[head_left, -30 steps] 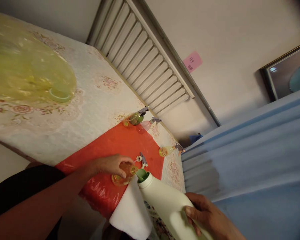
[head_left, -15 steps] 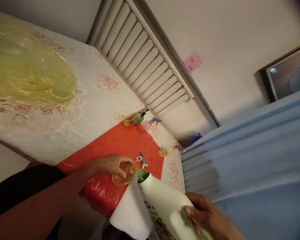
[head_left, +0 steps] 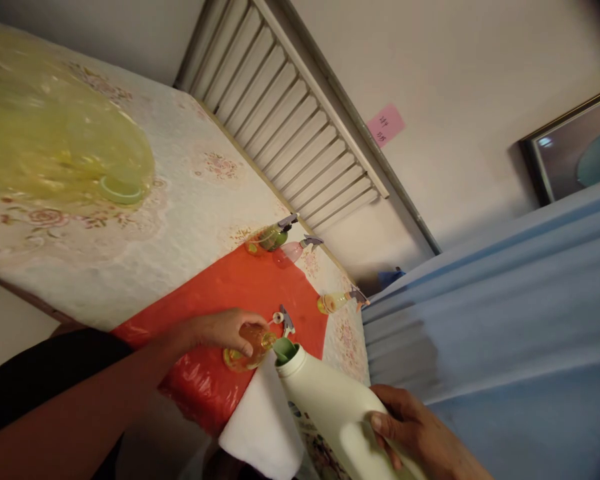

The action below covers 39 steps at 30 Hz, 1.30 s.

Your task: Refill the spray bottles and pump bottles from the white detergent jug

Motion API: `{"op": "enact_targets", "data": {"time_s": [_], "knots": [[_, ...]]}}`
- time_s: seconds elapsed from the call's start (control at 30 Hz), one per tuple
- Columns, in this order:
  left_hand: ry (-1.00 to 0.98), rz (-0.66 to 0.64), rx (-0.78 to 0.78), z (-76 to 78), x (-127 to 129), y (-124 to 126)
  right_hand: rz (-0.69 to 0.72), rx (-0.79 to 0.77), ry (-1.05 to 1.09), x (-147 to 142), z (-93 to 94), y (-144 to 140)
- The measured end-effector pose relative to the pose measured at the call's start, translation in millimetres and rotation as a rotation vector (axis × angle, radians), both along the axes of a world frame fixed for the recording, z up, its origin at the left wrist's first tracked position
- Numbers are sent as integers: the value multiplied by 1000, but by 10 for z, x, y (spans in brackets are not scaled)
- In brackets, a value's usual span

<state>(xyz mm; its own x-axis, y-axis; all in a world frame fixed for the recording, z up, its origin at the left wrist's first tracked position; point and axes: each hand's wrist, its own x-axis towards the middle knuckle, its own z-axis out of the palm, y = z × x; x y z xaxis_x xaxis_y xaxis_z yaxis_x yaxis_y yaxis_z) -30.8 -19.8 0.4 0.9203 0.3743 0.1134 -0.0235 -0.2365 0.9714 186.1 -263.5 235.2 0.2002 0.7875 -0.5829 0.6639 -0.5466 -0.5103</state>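
My left hand (head_left: 233, 330) is closed around a clear spray bottle (head_left: 237, 360) tinted yellow-orange, its neck uncapped. The bottle stands on a red plastic sheet (head_left: 260, 283). My right hand (head_left: 410, 427) grips the handle of a large pale detergent jug (head_left: 330, 393), tilted so that its green spout (head_left: 284, 350) meets the bottle's neck. Whether liquid runs between them is too small to tell. Just beyond lies a detached grey-and-white trigger spray head (head_left: 285, 320). A white folded cloth (head_left: 265, 427) hangs below the jug's mouth.
Farther back stand a green spray bottle (head_left: 274, 237), a pink one (head_left: 290, 252) and a yellow one (head_left: 333, 303). A big yellow plastic bag (head_left: 65, 127) lies on the flowered tablecloth (head_left: 195, 207). A radiator (head_left: 285, 113) and a blue curtain (head_left: 480, 320) border the table.
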Motion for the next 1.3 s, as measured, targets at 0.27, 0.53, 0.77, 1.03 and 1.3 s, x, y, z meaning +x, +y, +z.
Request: {"op": "enact_targets", "data": {"time_s": [0.27,0.53,0.77,1.03,1.3], "knots": [[1,-2,26,-50,13,18,-6,-16,-28,-38,25,45],[0,-5,5,-37,4,4,-9,-14,-6,-43,26,23],[-1,-5,26,-51,11,12,1,-11,-10,-53,41,47],[10,-2,11,-21,-4,3,-9,-20,-26,-91,52,58],[17,1,18,-7,-8,-2,-16,-33,-17,-97,53,65]]}}
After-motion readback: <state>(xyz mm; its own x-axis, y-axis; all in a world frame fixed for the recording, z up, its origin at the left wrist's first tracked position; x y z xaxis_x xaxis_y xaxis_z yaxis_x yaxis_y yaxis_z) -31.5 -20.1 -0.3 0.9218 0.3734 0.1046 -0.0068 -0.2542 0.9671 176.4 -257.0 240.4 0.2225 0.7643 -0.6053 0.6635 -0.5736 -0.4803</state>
